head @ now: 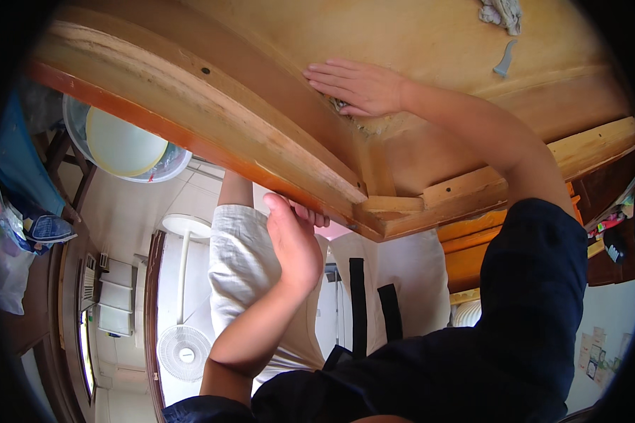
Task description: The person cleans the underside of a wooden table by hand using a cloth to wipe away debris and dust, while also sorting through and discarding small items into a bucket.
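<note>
My right hand (362, 87) lies flat, palm down, on the recessed panel (428, 31) of a large wooden furniture piece, fingers extended. Some dark, crumbly debris (337, 102) shows beneath its palm, and more loose crumbs (373, 127) lie by the inner corner; what else the palm covers is hidden. With the thumb outside and the fingertips partly hidden behind the edge, my left hand (296, 243) grips the wooden frame rail (233, 164). Farther up the panel are a small curved grey tool (504, 59) and a crumpled rag (501, 15).
On the floor at left stands a plastic basin (177, 164) with a round pale lid or tub (127, 143) in it. A standing fan (185, 351), blue plastic bags (42, 222) and orange-brown wooden furniture (471, 248) surround my legs (243, 243).
</note>
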Demonstrator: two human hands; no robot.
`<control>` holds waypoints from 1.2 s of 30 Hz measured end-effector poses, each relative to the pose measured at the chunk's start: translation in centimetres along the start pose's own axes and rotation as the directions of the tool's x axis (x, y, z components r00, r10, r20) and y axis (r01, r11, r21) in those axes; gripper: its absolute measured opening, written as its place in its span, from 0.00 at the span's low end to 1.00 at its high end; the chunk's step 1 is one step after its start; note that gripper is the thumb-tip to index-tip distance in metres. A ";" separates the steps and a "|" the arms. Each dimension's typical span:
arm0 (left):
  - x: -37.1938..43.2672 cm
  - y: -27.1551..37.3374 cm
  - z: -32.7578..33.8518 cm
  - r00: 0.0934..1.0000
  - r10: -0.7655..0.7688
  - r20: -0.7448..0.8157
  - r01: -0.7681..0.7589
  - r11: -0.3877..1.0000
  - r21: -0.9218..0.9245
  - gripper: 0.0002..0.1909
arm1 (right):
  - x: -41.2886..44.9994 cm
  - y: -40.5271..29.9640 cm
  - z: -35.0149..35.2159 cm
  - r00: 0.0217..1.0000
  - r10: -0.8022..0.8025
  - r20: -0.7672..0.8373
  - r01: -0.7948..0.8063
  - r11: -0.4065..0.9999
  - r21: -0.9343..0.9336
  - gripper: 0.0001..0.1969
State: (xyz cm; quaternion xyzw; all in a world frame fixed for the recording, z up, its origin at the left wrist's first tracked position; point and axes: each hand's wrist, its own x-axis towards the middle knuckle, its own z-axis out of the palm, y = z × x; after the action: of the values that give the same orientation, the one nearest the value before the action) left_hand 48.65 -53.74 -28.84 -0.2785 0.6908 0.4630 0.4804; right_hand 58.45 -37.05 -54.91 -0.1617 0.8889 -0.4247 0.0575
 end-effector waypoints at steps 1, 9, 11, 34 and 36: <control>0.1 0.2 -0.1 1.000 -0.009 0.011 0.008 1.000 0.024 0.26 | -0.8 -0.4 0.3 0.999 -0.016 0.042 0.016 1.000 -0.003 0.36; 0.2 0.0 -0.7 0.993 0.060 0.101 -0.071 0.992 0.108 0.27 | -8.1 4.8 -6.5 0.989 -0.008 0.145 -0.003 0.997 0.071 0.44; 0.1 -0.3 -0.9 0.990 0.075 0.121 -0.090 0.989 0.119 0.26 | -7.8 4.9 -6.1 0.986 0.131 0.099 -0.117 0.984 -0.134 0.45; 0.8 0.1 -1.4 0.985 0.104 0.138 -0.141 0.948 0.287 0.26 | -4.1 -1.7 2.7 0.987 0.009 0.160 -0.014 0.999 0.031 0.59; 0.6 0.1 -1.4 0.988 0.099 0.118 -0.131 0.944 0.301 0.26 | -4.2 -1.7 3.1 0.990 0.003 0.138 -0.007 1.000 0.031 0.58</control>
State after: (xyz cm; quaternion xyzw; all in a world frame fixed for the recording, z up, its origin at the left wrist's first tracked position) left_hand 47.72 -54.93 -29.22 -0.1354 0.7443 0.3903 0.5247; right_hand 63.56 -38.90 -55.67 -0.1874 0.8765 -0.4261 0.1222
